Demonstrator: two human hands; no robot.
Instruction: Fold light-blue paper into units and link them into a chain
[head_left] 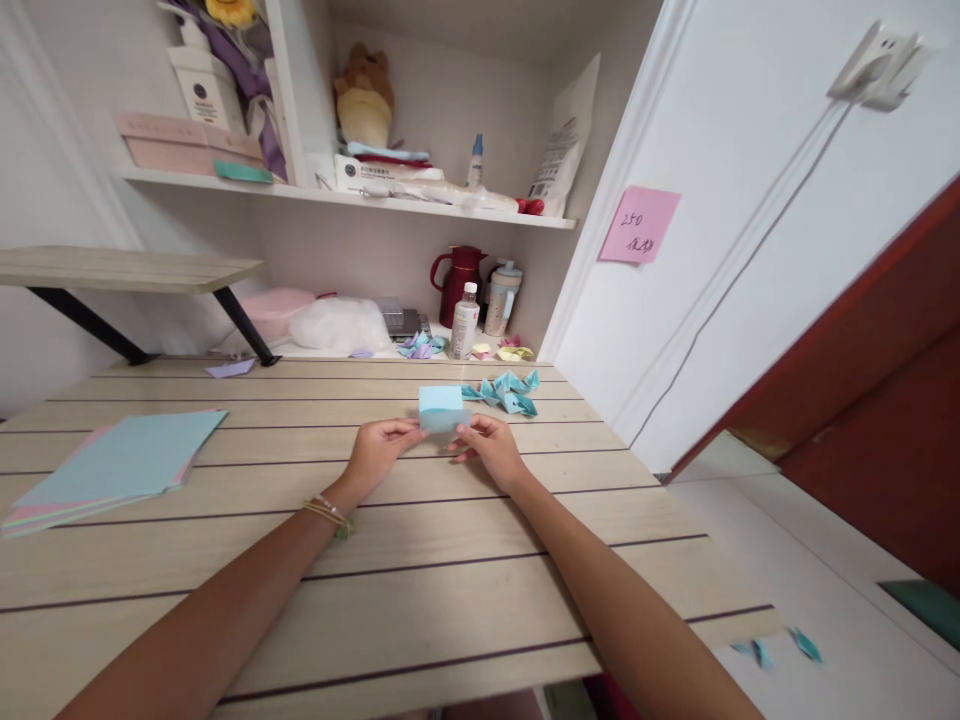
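My left hand (380,447) and my right hand (487,447) pinch the lower edge of a folded light-blue paper (441,407) between them, just above the wooden table (420,560). The fingers of both hands are closed on the paper. Thin bracelets circle my left wrist. A little behind the paper, to the right, several folded blue paper shapes (508,391) lie in a small pile on the table.
A stack of blue and pink paper sheets (112,468) lies at the table's left. At the back stand a small bottle (464,321), a red jug (458,283), a cup (501,298) and more folded paper pieces (421,345). A pink note (638,224) sticks to the wall on the right.
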